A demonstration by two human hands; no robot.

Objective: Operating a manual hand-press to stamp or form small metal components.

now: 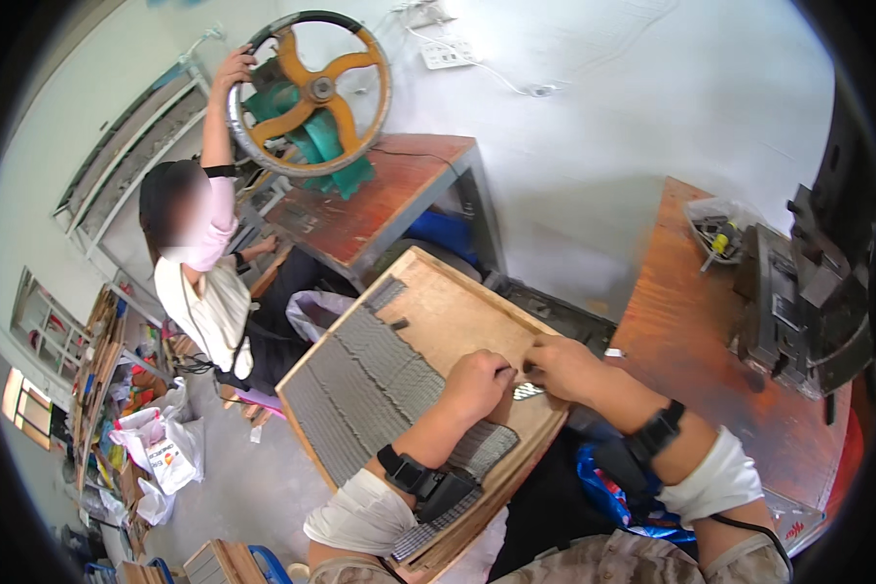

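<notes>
A shallow wooden tray lies tilted in front of me. Tightly packed rows of small grey metal pieces cover its left part. Over the tray's right side, my left hand is closed, thumb and fingers pinched together; whatever is between them is too small to name. Just to its right, my right hand curls its fingers the same way near the tray's right edge, its fingertips partly hidden. Below the right hand, a few shiny small metal pieces show on the wood.
At the left, a person holds the large orange-spoked wheel of a machine on a red-brown table. At the right stands a wooden bench with a bag of tools and a dark metal machine. White bags lie on the floor.
</notes>
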